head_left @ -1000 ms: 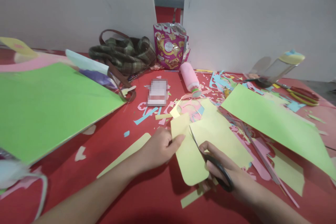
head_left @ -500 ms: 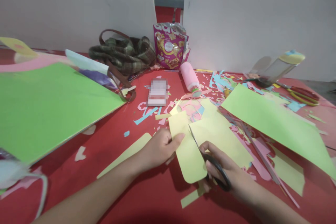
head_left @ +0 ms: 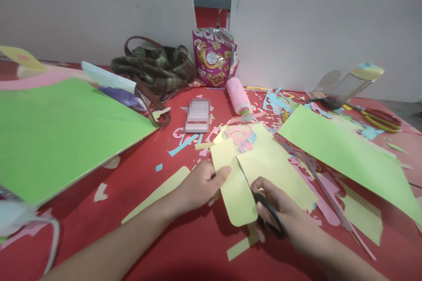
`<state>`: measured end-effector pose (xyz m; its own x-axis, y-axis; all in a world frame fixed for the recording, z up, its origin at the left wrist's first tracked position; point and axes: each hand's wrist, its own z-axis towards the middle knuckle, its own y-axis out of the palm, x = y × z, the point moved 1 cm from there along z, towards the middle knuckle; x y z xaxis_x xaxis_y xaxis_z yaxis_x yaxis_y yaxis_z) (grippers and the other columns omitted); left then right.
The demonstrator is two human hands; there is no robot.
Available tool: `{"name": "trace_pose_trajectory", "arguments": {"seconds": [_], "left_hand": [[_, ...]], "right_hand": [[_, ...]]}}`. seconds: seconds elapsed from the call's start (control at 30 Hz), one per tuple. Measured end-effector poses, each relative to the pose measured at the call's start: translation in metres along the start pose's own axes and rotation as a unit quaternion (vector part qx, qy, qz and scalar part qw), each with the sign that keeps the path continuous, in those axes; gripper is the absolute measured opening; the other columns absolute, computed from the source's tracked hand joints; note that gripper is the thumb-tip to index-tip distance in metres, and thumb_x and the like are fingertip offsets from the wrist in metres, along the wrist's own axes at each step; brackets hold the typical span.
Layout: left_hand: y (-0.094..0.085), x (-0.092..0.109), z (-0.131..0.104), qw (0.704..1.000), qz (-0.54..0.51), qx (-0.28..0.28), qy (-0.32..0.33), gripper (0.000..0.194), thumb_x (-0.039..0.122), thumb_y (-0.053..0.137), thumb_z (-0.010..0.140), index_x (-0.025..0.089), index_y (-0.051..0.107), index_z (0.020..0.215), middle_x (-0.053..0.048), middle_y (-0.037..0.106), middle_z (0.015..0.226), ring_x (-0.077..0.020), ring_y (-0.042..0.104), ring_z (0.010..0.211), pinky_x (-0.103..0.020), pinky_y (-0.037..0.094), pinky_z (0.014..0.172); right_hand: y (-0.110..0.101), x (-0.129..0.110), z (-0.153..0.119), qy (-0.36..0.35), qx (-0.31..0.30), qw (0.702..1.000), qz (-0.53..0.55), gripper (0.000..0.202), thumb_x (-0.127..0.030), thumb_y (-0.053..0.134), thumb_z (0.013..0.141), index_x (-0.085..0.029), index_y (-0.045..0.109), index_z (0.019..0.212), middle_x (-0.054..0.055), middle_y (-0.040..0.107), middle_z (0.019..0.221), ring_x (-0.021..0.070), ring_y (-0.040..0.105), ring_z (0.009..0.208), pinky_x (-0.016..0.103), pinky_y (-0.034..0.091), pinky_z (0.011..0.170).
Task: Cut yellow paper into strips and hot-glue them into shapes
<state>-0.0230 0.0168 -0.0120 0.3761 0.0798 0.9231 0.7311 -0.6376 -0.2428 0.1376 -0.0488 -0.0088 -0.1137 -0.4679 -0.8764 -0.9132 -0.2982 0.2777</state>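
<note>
My left hand (head_left: 206,184) pinches a pale yellow strip of paper (head_left: 239,204) with rounded corners, thumb on top. My right hand (head_left: 278,208) is wrapped round the black handles of a pair of scissors (head_left: 275,219). The blades lie along the strip's right edge and point away from me. Just beyond them lies a larger pale yellow sheet (head_left: 280,171). Beneath the strip's near end is a small yellow offcut (head_left: 242,246). Another yellow piece (head_left: 158,195) lies partly under my left forearm.
Green sheets lie left (head_left: 66,136) and right (head_left: 346,158) on the red table (head_left: 184,259). Behind are a plaid bag (head_left: 158,66), a purple snack pouch (head_left: 212,59), a pink bottle (head_left: 238,96) and a blurred-out rectangular object (head_left: 198,115). Colored scraps and other scissors (head_left: 379,118) are at right.
The near end of the yellow strip has shifted slightly left and up. The scissors and my right fingers have moved a little, the handles slightly left. My left hand stays almost still.
</note>
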Motion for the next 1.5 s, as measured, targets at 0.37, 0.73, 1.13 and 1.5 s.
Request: {"name": "trace_pose_trajectory", "arguments": {"seconds": [0.37, 0.73, 1.13, 1.5], "left_hand": [[-0.0006, -0.0022, 0.0028, 0.998, -0.066, -0.02, -0.007, 0.045, 0.044, 0.033, 0.078, 0.017, 0.036, 0.042, 0.007, 0.031, 0.029, -0.0042, 0.031, 0.027, -0.017, 0.023, 0.031], [-0.0033, -0.0017, 0.0042, 0.989, -0.139, -0.047, -0.002, 0.035, 0.038, 0.037, 0.078, 0.016, 0.039, 0.051, 0.01, 0.029, 0.031, -0.0023, 0.027, 0.025, -0.015, 0.023, 0.029], [-0.0015, -0.0008, 0.0058, 0.977, -0.203, -0.057, 0.006, 0.037, 0.038, 0.04, 0.077, 0.016, 0.036, 0.047, 0.01, 0.029, 0.027, -0.0027, 0.028, 0.023, -0.016, 0.023, 0.028], [0.0003, -0.0012, 0.0053, 0.968, -0.242, -0.059, -0.004, 0.036, 0.038, 0.044, 0.075, 0.016, 0.038, 0.047, 0.01, 0.028, 0.027, -0.0024, 0.027, 0.022, -0.015, 0.021, 0.028]], "right_hand": [[-0.0014, 0.0024, -0.0005, -0.002, 0.021, 1.0, -0.005, 0.031, -0.041, 0.055, 0.07, -0.021, 0.032, 0.074, -0.011, 0.039, 0.047, 0.0055, 0.046, 0.035, 0.015, 0.028, 0.035], [-0.0009, 0.0023, 0.0002, -0.008, 0.02, 1.0, -0.001, 0.031, -0.041, 0.055, 0.07, -0.02, 0.032, 0.073, -0.011, 0.04, 0.046, 0.0042, 0.045, 0.034, 0.014, 0.028, 0.034], [-0.0001, 0.0025, 0.0009, -0.017, 0.022, 1.0, 0.003, 0.031, -0.041, 0.055, 0.07, -0.02, 0.031, 0.072, -0.011, 0.042, 0.043, 0.0035, 0.043, 0.032, 0.013, 0.026, 0.033], [-0.0008, 0.0065, 0.0017, -0.033, 0.006, 0.999, 0.017, 0.032, -0.04, 0.055, 0.07, -0.021, 0.031, 0.076, -0.01, 0.042, 0.05, 0.0043, 0.044, 0.036, 0.014, 0.027, 0.035]]}}
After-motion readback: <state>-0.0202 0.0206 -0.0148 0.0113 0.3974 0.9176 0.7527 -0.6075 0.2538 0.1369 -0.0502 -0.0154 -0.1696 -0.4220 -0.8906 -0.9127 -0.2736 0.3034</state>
